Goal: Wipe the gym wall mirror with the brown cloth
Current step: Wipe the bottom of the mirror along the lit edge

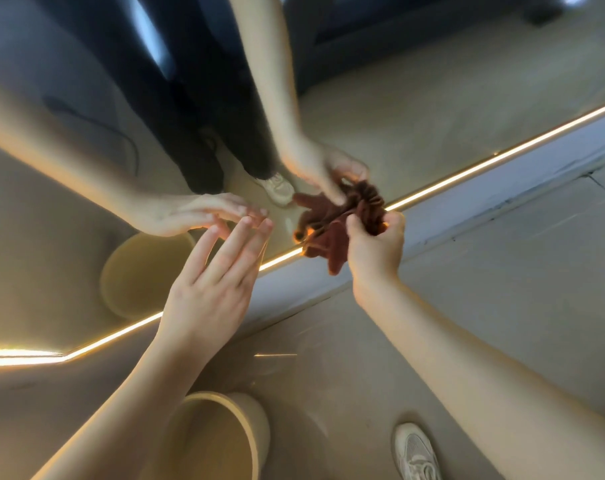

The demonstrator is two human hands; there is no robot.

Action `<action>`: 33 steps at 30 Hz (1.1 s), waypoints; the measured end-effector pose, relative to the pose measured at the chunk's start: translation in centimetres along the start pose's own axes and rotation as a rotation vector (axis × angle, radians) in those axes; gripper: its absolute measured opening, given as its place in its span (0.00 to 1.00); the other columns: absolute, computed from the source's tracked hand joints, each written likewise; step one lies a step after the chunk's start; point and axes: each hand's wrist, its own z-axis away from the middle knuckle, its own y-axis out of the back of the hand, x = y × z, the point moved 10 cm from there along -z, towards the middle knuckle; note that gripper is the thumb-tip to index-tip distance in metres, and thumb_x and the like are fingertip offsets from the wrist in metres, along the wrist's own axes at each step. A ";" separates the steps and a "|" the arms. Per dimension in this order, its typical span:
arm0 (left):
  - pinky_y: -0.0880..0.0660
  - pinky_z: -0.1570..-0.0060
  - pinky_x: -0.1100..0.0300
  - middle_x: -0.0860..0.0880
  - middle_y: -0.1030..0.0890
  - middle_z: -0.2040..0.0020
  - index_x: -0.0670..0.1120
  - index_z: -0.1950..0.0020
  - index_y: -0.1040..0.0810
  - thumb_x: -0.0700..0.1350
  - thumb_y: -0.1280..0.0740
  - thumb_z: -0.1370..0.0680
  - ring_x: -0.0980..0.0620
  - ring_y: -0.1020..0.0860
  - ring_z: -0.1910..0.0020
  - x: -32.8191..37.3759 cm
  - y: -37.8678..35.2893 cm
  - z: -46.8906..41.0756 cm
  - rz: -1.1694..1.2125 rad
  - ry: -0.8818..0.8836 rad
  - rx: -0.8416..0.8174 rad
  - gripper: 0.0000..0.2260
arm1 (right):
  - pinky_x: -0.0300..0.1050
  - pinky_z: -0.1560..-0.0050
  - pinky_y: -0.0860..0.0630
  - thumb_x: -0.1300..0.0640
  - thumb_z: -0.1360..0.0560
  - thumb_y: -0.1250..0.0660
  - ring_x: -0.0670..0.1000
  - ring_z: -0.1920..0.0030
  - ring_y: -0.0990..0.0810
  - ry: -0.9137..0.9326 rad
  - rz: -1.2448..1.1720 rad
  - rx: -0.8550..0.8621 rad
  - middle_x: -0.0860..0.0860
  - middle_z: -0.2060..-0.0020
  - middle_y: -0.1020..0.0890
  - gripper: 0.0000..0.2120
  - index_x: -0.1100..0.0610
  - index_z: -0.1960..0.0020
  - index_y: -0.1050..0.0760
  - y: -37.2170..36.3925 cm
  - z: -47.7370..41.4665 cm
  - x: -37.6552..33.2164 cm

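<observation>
A warm LED light strip point(467, 168) runs aslant from 9 o'clock up to 2 o'clock along the foot of the wall mirror point(432, 81), bending once near its 9 o'clock end. Just below it a pale grey-white skirting ledge point(484, 206) follows the same line. The floor point(502, 289), smooth beige with thin joints showing towards 3 o'clock, fills the frame from 3 to 7 o'clock, and a cream bucket point(259, 424) stands on it at 6 to 7 o'clock.
</observation>
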 end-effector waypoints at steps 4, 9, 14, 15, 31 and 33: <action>0.56 0.22 0.45 0.40 0.48 0.20 0.34 0.24 0.36 0.40 0.48 0.18 0.42 0.51 0.21 0.7 0.3 -2.1 -0.012 -0.030 0.020 0.23 | 0.27 0.62 0.28 0.63 0.24 0.30 0.47 0.57 0.22 0.022 0.006 -0.035 0.51 0.52 0.22 0.10 0.54 0.52 0.31 0.1 -0.4 -0.9; 0.59 0.22 0.46 0.39 0.56 0.19 0.34 0.23 0.38 0.39 0.49 0.18 0.42 0.59 0.20 1.1 -0.1 -3.3 0.002 -0.026 0.012 0.23 | 0.46 0.44 0.23 0.63 0.23 0.31 0.52 0.50 0.20 0.038 -0.140 0.123 0.58 0.44 0.20 0.10 0.55 0.46 0.30 3.0 -2.1 -2.6; 0.54 0.22 0.46 0.41 0.50 0.19 0.34 0.22 0.40 0.39 0.46 0.18 0.43 0.52 0.20 1.0 0.2 -3.1 0.032 -0.020 0.044 0.24 | 0.41 0.52 0.28 0.61 0.26 0.28 0.51 0.53 0.22 0.163 -0.084 -0.018 0.57 0.48 0.21 0.13 0.48 0.56 0.31 1.3 0.0 -4.5; 0.54 0.22 0.46 0.41 0.53 0.19 0.34 0.22 0.42 0.38 0.47 0.18 0.44 0.54 0.19 1.0 0.2 -3.2 0.051 -0.007 0.045 0.24 | 0.41 0.52 0.26 0.62 0.25 0.29 0.51 0.53 0.22 0.185 -0.147 0.045 0.57 0.47 0.21 0.14 0.47 0.57 0.31 2.4 -0.7 -5.3; 0.55 0.23 0.48 0.41 0.58 0.19 0.32 0.21 0.52 0.37 0.52 0.17 0.44 0.59 0.20 1.6 0.8 -4.8 0.083 -0.017 0.072 0.24 | 0.24 0.66 0.30 0.60 0.21 0.33 0.45 0.57 0.21 -0.026 -0.107 -0.020 0.55 0.46 0.20 0.06 0.53 0.50 0.31 2.1 -2.4 -2.6; 0.53 0.23 0.47 0.41 0.51 0.19 0.34 0.21 0.46 0.37 0.48 0.18 0.43 0.54 0.20 1.8 1.5 -6.0 0.078 -0.034 0.098 0.25 | 0.27 0.65 0.29 0.59 0.22 0.31 0.45 0.58 0.21 -0.028 -0.081 -0.048 0.54 0.49 0.20 0.10 0.50 0.55 0.31 2.0 -2.1 -3.1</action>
